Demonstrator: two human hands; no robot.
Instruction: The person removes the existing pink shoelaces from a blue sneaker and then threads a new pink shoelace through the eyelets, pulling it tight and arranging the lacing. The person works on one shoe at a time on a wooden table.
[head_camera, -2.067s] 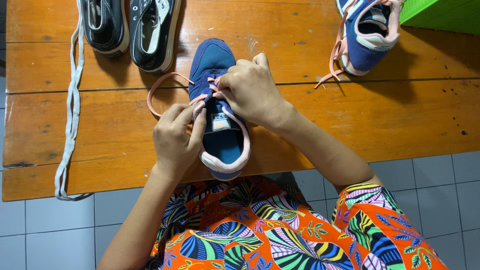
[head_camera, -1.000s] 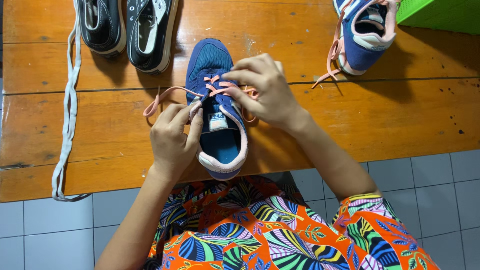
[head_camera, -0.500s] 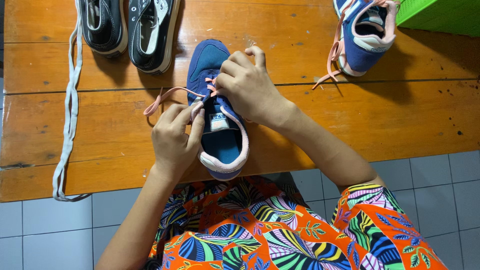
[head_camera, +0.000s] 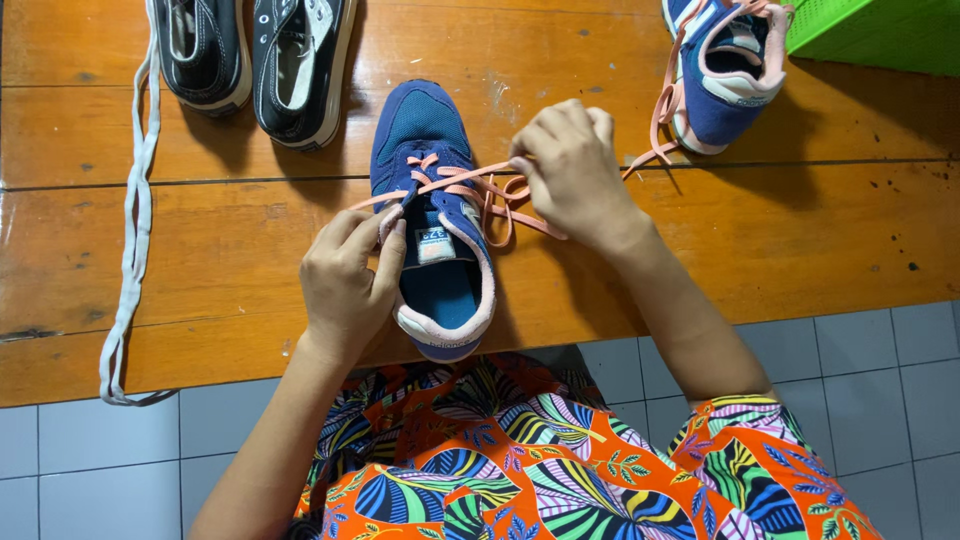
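The blue shoe (head_camera: 432, 215) sits on the tabletop (head_camera: 760, 230), laced only across its lower eyelets. The left hand (head_camera: 345, 275) pinches its tongue edge; the right hand (head_camera: 575, 170) pulls the pink lace (head_camera: 470, 182) sideways. Upper eyelets remain unlaced.

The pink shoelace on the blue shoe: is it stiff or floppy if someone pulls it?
The pink shoelace probably is floppy: it curls in loose loops beside the right hand. It likely goes straight only under pull, as between the left hand and the blue shoe. It looks light.
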